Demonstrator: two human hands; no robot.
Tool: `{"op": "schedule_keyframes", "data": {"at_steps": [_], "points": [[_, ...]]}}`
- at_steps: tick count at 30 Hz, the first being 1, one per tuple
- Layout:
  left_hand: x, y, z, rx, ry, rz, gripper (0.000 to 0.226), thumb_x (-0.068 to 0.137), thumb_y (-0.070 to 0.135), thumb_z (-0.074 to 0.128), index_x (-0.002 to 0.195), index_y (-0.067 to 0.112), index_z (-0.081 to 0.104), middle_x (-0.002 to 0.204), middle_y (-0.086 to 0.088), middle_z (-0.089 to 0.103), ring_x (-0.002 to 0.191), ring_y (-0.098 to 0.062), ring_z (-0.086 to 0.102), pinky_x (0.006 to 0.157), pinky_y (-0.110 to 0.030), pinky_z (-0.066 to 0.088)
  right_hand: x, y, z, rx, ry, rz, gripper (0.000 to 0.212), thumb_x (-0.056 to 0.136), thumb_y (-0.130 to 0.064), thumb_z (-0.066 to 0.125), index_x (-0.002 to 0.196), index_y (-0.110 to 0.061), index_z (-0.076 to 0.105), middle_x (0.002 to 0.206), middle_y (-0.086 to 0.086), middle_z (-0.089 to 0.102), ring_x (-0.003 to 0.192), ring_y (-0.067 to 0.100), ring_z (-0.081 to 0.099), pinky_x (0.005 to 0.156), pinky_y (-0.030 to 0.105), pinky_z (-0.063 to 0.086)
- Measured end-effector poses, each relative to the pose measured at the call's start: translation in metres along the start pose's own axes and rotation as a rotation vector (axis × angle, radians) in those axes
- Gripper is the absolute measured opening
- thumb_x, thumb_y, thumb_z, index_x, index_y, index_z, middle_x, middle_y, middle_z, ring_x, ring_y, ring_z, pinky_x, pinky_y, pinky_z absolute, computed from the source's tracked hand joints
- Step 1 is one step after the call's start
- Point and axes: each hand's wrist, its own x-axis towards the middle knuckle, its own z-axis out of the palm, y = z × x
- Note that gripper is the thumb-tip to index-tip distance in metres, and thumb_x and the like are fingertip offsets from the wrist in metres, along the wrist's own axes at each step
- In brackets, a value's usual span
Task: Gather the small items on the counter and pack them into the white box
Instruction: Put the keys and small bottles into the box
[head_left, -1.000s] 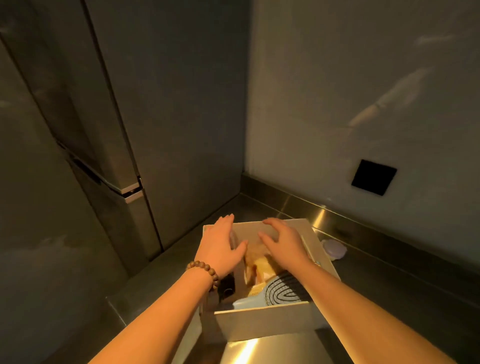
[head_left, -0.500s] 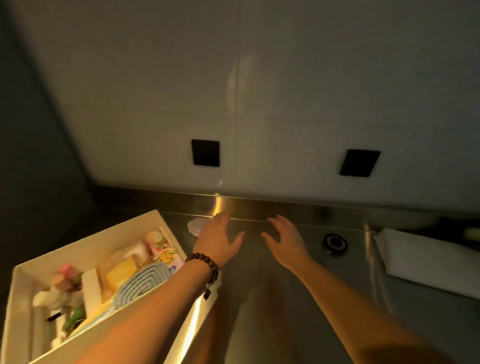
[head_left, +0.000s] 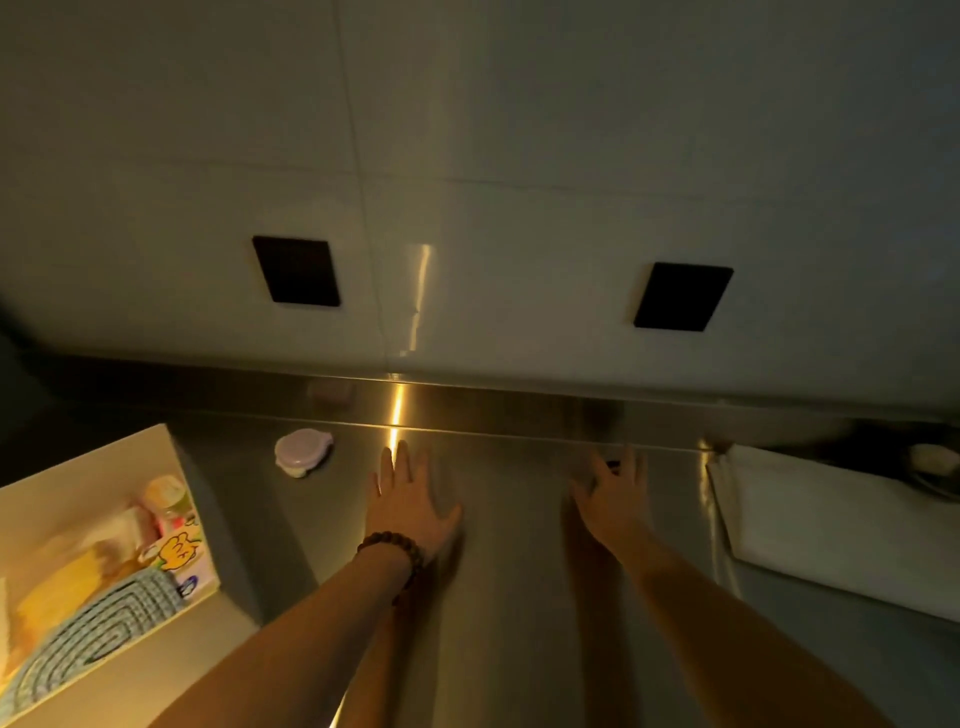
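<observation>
Brushed steel counter (head_left: 519, 597); left hand (head_left: 410, 506) and right hand (head_left: 615, 499) spread, empty; round lidded tub (head_left: 303, 452) beside white box (head_left: 171, 457)

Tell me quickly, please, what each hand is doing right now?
Left hand: open, fingers straight, holding nothing.
Right hand: open, fingers spread, holding nothing.

Out of the white box (head_left: 171, 499) since a second ago: left hand (head_left: 410, 506) and right hand (head_left: 615, 499), now spread wider over the counter (head_left: 514, 597), box off left.
</observation>
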Motion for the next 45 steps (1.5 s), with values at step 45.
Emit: {"op": "schedule_keyframes", "data": {"at_steps": [45], "points": [[-0.004, -0.107, -0.146, -0.375, 0.21, -0.131, 0.071, 0.066, 0.047, 0.076, 0.122, 0.02, 0.043, 0.122, -0.007, 0.045, 0.112, -0.027, 0.04, 0.092, -0.039, 0.042, -0.043, -0.222, -0.042, 0.49, 0.12, -0.591, 0.055, 0.08, -0.032, 0.073, 0.129, -0.019, 0.053, 0.124, 0.001, 0.055, 0.116, 0.019, 0.046, 0.092, 0.027, 0.04]]}}
